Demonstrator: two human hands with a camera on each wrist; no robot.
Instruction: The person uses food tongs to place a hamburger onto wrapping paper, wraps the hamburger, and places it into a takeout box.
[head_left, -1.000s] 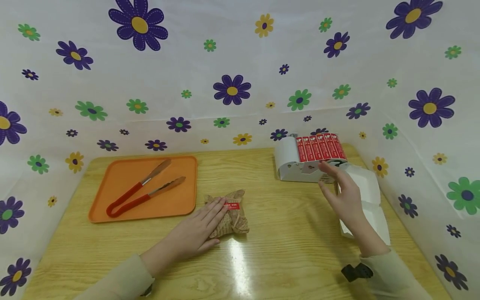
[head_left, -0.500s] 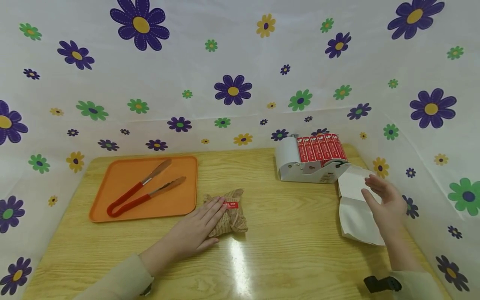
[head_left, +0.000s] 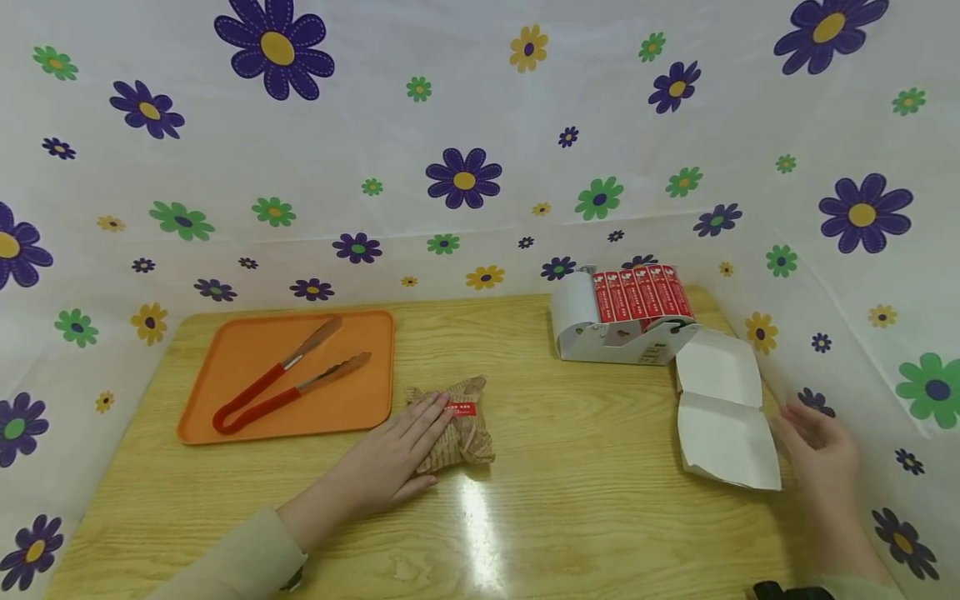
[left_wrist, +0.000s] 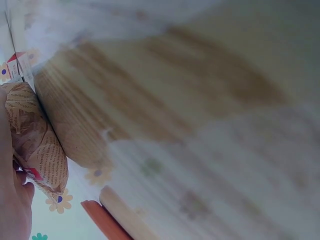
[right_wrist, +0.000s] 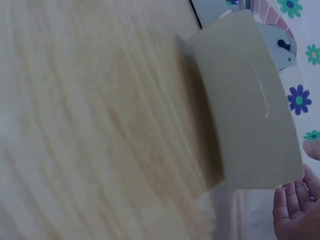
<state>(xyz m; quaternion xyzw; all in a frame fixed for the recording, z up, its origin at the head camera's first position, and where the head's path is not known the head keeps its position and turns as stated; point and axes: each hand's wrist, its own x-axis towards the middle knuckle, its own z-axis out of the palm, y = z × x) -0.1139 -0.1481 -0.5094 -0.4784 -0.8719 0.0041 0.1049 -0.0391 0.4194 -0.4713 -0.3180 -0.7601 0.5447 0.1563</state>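
Observation:
My left hand (head_left: 390, 454) lies with extended fingers on a brown printed-paper wrapped package (head_left: 468, 433), which carries a red label and sits mid-table. In the left wrist view the package (left_wrist: 37, 135) shows at the left edge, beside the hand. At the right side of the table stands an open white paper food box (head_left: 727, 450), lid folded back. My right hand (head_left: 825, 450) is just beyond its right edge, fingers loosely bent. The right wrist view shows the fingertips right at the end of the box (right_wrist: 245, 100), thumb held apart from the fingers.
An orange tray (head_left: 247, 342) holds red-handled metal tongs (head_left: 255, 408) at the left. Behind the food box stands a white dispenser (head_left: 600, 346) with red printed label rolls (head_left: 641, 296). A flower-patterned sheet (head_left: 465, 92) encloses the back and sides of the wooden table (head_left: 570, 467).
My right hand has swung from over the food box, near the dispenser, rightward and toward me to the box's outer side. The left hand stays on the package.

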